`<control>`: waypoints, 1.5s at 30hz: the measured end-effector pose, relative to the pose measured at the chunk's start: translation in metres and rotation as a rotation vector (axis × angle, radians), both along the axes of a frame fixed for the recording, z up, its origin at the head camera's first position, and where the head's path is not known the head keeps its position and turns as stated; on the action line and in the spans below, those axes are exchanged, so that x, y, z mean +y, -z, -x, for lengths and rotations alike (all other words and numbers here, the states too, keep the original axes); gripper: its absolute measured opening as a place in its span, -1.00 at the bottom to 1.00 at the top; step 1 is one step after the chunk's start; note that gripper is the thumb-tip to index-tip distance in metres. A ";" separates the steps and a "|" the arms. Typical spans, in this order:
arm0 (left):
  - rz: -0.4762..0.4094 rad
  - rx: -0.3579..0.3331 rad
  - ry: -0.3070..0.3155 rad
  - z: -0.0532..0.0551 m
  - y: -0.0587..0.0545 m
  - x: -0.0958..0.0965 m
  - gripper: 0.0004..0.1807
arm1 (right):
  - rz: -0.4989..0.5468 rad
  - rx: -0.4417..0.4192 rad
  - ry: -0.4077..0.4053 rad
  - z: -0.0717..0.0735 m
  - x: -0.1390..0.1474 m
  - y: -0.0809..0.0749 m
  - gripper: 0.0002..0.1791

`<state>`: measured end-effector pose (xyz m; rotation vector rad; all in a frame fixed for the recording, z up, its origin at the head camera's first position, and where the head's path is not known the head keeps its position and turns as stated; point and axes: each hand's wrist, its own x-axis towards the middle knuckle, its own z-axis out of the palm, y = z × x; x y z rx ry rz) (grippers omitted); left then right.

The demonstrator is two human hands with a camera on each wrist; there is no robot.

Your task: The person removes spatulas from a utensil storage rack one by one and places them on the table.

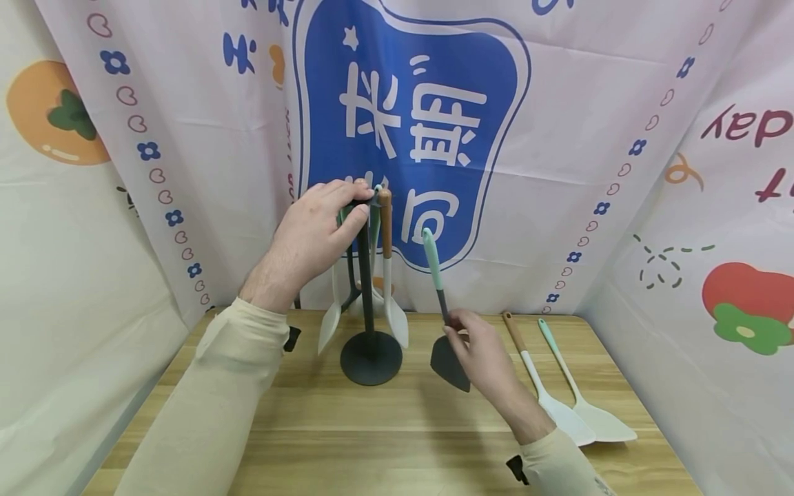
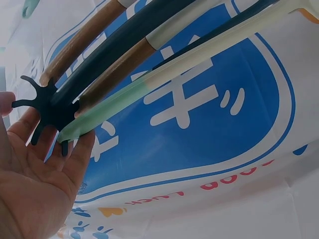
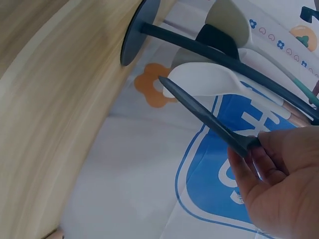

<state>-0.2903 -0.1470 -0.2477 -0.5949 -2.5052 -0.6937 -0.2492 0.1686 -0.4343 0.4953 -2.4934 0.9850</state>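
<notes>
A black utensil stand with a round base stands upright on the table. My left hand holds its top, and the left wrist view shows the fingers among the dark hooks. Wooden-handled and mint-handled utensils hang from it, including a white turner on its right. My right hand pinches a spatula by its dark neck, just right of the stand. This spatula has a mint handle pointing up and a dark blade hanging down, seen nearly edge-on in the right wrist view.
On the right of the wooden table lie a white turner with a wooden handle and a cream turner with a mint handle, their blades overlapping. A printed curtain hangs close behind the table.
</notes>
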 end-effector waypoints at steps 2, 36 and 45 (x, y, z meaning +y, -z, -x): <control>0.001 0.001 0.001 0.000 0.000 0.000 -0.45 | 0.000 -0.012 0.003 0.000 0.005 0.001 -0.87; -0.007 0.016 0.008 0.002 0.003 0.001 -0.45 | -0.017 -0.282 -0.011 -0.002 0.077 0.011 -0.83; -0.007 0.017 0.006 0.002 0.003 0.001 -0.44 | -0.022 -0.318 -0.056 -0.001 0.089 0.019 -0.88</control>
